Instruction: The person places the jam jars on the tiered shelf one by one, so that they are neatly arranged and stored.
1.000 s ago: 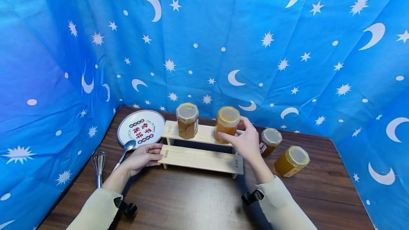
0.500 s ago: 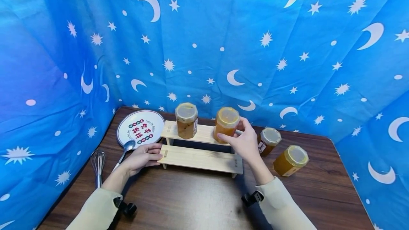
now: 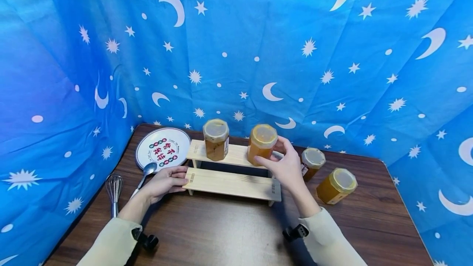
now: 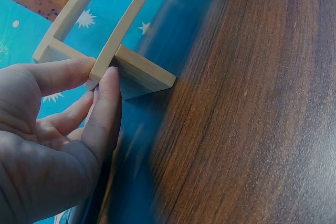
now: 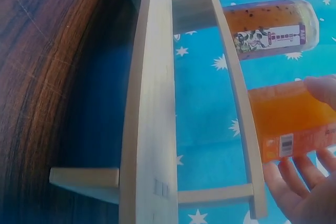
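Note:
A two-tier wooden rack (image 3: 233, 184) stands on the table. My left hand (image 3: 167, 184) pinches the left end of its lower board between thumb and fingers, as the left wrist view shows up close. On the upper board, toward the right, stands a jar of orange honey-like contents (image 3: 261, 147). My right hand (image 3: 289, 166) holds that jar from the right, thumb on the near side and fingers partly hidden behind. Upright at the left of the same board is a jar with dark specks (image 5: 268, 30), its label showing in the right wrist view.
Right of the rack stand a darker jar (image 3: 313, 162), partly behind my right hand, and a yellow jar (image 3: 337, 186). A printed plate (image 3: 144, 147), a spoon (image 3: 149, 169) and a whisk (image 3: 114, 190) lie at the left. A blue star-patterned cloth (image 3: 236, 32) hangs behind the table.
My right wrist has shifted slightly to the right and the thumb sits a little differently on the jar. The jar, the rack and my left hand have not visibly moved.

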A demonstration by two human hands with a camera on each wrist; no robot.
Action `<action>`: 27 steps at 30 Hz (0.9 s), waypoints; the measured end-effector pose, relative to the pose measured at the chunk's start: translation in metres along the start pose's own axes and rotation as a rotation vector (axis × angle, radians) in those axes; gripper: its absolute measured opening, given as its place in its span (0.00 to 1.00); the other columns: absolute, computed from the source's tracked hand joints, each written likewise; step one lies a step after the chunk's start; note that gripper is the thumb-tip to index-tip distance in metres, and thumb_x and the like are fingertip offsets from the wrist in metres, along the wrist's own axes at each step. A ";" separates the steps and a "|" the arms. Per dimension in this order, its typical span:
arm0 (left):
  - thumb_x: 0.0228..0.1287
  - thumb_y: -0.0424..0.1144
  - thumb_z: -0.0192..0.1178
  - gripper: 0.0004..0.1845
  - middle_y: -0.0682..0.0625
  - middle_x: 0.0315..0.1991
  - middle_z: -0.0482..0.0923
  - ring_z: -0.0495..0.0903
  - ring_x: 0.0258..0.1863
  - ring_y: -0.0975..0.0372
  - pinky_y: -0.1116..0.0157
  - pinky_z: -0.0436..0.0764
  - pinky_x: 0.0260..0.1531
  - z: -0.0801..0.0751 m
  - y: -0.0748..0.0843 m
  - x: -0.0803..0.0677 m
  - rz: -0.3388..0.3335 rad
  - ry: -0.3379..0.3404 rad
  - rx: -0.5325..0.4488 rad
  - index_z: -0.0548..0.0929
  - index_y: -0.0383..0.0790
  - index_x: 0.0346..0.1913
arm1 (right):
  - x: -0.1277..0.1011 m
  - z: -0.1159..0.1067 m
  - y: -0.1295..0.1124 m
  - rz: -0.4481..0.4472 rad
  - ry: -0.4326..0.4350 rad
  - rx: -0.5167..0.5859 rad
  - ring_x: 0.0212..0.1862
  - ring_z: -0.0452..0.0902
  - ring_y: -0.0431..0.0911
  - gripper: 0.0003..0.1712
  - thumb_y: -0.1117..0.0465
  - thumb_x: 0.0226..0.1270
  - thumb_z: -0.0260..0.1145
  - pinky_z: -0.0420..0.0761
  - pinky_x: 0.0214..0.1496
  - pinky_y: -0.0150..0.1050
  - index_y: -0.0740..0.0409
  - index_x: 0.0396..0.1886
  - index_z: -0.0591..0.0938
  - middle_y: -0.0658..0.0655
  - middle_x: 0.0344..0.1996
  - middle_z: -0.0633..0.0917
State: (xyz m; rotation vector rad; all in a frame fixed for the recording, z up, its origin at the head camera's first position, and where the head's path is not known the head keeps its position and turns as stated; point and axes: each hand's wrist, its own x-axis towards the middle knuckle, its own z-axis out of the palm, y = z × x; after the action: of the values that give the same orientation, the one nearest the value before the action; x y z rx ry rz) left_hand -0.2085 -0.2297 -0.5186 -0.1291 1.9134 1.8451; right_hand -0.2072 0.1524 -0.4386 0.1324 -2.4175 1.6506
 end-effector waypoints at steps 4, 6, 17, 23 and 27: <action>0.71 0.26 0.61 0.31 0.35 0.58 0.76 0.84 0.47 0.56 0.59 0.87 0.49 -0.001 -0.001 0.003 0.002 0.001 0.004 0.64 0.24 0.74 | -0.003 -0.007 0.002 -0.018 0.004 0.013 0.57 0.80 0.50 0.45 0.57 0.53 0.86 0.86 0.56 0.52 0.53 0.68 0.74 0.55 0.56 0.83; 0.71 0.27 0.61 0.31 0.35 0.57 0.76 0.84 0.47 0.55 0.59 0.87 0.49 -0.001 -0.002 0.003 -0.003 0.011 0.004 0.64 0.25 0.74 | -0.006 -0.013 0.002 -0.015 0.010 -0.007 0.57 0.81 0.50 0.45 0.56 0.53 0.86 0.86 0.56 0.52 0.53 0.69 0.74 0.55 0.57 0.83; 0.71 0.27 0.62 0.32 0.36 0.56 0.76 0.84 0.46 0.55 0.58 0.87 0.49 -0.001 -0.003 0.004 -0.012 0.013 0.002 0.65 0.25 0.74 | -0.022 -0.056 0.003 -0.048 0.141 -0.099 0.57 0.80 0.45 0.42 0.61 0.54 0.85 0.84 0.53 0.34 0.54 0.68 0.76 0.54 0.59 0.83; 0.71 0.27 0.61 0.32 0.36 0.57 0.76 0.84 0.47 0.55 0.58 0.87 0.49 -0.001 -0.004 0.003 -0.012 0.007 0.000 0.64 0.25 0.74 | -0.033 -0.086 0.007 -0.056 0.231 -0.181 0.58 0.81 0.48 0.41 0.59 0.56 0.84 0.80 0.56 0.29 0.56 0.68 0.76 0.55 0.60 0.84; 0.71 0.27 0.61 0.33 0.36 0.57 0.76 0.85 0.47 0.55 0.59 0.87 0.49 -0.001 -0.005 0.003 -0.005 0.007 -0.001 0.63 0.24 0.74 | -0.042 -0.105 0.012 -0.033 0.284 -0.221 0.59 0.78 0.45 0.41 0.59 0.56 0.84 0.75 0.59 0.30 0.54 0.69 0.77 0.53 0.60 0.84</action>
State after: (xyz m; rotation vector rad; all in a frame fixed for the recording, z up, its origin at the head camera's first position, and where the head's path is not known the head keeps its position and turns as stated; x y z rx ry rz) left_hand -0.2094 -0.2303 -0.5238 -0.1415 1.9153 1.8447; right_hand -0.1555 0.2520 -0.4219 -0.0911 -2.3422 1.2783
